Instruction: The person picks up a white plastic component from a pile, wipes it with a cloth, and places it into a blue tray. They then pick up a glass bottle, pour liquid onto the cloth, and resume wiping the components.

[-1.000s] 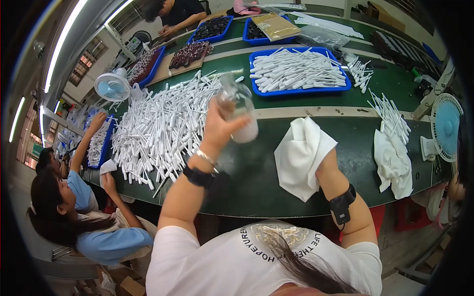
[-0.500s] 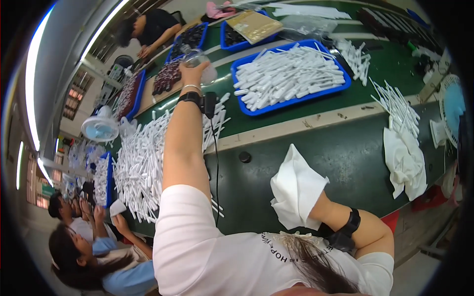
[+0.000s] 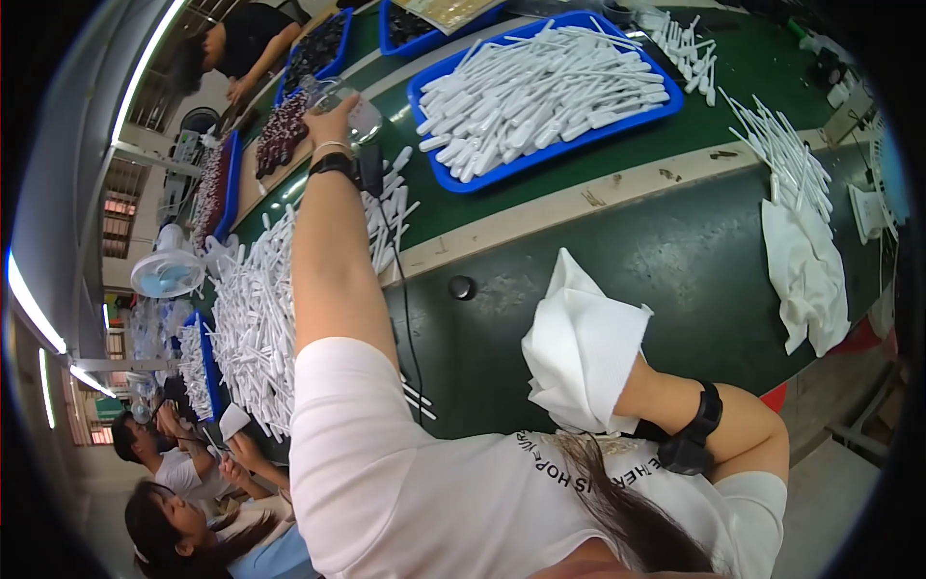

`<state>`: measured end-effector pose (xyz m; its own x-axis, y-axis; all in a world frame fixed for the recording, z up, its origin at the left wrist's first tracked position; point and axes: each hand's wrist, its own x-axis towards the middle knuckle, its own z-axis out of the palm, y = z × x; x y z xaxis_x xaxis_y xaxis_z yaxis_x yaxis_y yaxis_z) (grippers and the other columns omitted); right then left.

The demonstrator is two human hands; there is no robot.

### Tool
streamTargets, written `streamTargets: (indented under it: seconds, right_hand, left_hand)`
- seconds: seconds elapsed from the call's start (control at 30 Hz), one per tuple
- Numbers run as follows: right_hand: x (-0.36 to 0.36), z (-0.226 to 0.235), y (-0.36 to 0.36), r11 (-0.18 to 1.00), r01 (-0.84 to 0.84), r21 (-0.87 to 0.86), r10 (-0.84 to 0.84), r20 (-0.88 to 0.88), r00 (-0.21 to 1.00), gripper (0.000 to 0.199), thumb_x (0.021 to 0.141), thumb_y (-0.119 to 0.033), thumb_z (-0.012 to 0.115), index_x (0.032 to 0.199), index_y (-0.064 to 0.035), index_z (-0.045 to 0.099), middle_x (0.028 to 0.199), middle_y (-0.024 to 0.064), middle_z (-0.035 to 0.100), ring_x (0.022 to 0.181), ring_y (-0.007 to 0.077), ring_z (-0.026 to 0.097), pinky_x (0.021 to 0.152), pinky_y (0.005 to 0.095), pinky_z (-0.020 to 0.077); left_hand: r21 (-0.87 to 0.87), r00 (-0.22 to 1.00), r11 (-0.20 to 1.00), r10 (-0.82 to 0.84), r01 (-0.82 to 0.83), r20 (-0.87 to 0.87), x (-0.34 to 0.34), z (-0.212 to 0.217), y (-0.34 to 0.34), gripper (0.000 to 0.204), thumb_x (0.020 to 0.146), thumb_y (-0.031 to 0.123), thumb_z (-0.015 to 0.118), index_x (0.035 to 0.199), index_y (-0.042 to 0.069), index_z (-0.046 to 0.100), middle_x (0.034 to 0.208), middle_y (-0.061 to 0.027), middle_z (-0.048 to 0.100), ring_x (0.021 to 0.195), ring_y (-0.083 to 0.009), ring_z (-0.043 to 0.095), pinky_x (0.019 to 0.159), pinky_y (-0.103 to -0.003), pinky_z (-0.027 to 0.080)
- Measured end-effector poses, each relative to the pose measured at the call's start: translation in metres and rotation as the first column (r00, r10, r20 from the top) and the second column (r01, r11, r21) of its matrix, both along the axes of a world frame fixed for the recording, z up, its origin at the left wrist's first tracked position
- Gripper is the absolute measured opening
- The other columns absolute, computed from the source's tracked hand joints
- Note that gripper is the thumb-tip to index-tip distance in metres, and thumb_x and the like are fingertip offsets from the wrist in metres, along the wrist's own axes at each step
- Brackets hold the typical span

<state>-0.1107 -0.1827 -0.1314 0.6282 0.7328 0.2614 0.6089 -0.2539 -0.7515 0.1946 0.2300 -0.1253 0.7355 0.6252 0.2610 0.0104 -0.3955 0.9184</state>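
Left hand (image 3: 333,114) fingers gripping clear bottle (image 3: 352,104), right hand hidden under white cloth (image 3: 584,347), grip unclear, blue tray (image 3: 540,154) beyond

We see a long green bench (image 3: 675,241) crossing the frame, fluorescent tube lights (image 3: 145,68) at upper left, barred windows (image 3: 121,207) beneath them.

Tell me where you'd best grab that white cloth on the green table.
Probably at the peak of the white cloth, pinched from above. It stands bunched and upright over the right hand rather than flat on the green table, so the raised folds offer a grip; the flat edges do not.
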Motion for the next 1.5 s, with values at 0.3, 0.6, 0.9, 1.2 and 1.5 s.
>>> streamTargets:
  seconds: [0.3,0.6,0.9,1.2,1.5]
  right_hand:
    - [-0.002,0.012,0.001,0.990,0.032,-0.140,-0.001,0.213,0.977,0.052,0.070,-0.029,0.063,0.116,-0.0098,0.047,0.114,0.0124,0.047,0.108,0.0315,0.044,0.091,0.0424,0.0335]
    - [0.005,0.001,0.005,0.998,0.030,0.057,-0.039,0.169,0.985,0.043,0.073,-0.031,0.058,0.108,-0.0056,0.051,0.104,0.0158,0.051,0.099,0.0333,0.048,0.088,0.0425,0.0349]
    - [0.003,0.010,0.000,0.993,0.102,0.058,-0.107,0.095,0.990,0.052,0.068,-0.023,0.065,0.114,-0.0081,0.047,0.112,0.0120,0.048,0.104,0.0301,0.045,0.089,0.0393,0.0352]
    - [0.007,0.004,-0.001,0.974,0.146,0.175,-0.146,-0.008,0.989,0.045,0.073,-0.019,0.064,0.113,-0.0075,0.047,0.107,0.0098,0.050,0.098,0.0233,0.050,0.083,0.0344,0.0399]
    - [0.008,0.005,0.000,0.967,0.145,0.211,-0.126,-0.103,0.987,0.044,0.073,-0.021,0.063,0.112,-0.0074,0.047,0.105,0.0098,0.051,0.096,0.0230,0.050,0.082,0.0343,0.0398]
  left_hand:
    - [0.093,0.999,0.995,0.044,-0.042,-0.020,-0.007,0.005,0.004,0.092,0.047,0.022,0.083,0.116,-0.008,0.030,0.110,-0.0216,0.046,0.098,-0.0262,0.050,0.080,-0.031,0.043]
    - [0.050,0.969,0.993,-0.095,0.109,-0.227,-0.057,0.057,-0.001,0.054,0.059,0.018,0.075,0.098,-0.010,0.049,0.092,-0.0150,0.057,0.084,-0.0214,0.056,0.074,-0.030,0.045]
    - [0.384,0.348,-0.010,-0.403,0.923,-0.846,-0.250,0.060,-0.147,0.029,0.072,0.020,0.063,0.096,0.006,0.056,0.087,-0.0106,0.059,0.078,-0.0220,0.057,0.069,-0.031,0.045]
    - [0.571,0.741,0.471,-0.441,0.672,-0.507,-0.184,0.115,-0.088,0.031,0.069,0.016,0.065,0.095,0.001,0.058,0.084,-0.0152,0.061,0.074,-0.0244,0.059,0.069,-0.032,0.046]
    - [0.886,0.993,0.460,0.058,0.065,-0.103,-0.035,0.120,0.012,0.033,0.071,0.022,0.058,0.099,0.005,0.061,0.095,-0.0231,0.058,0.091,-0.0366,0.053,0.082,-0.039,0.042]
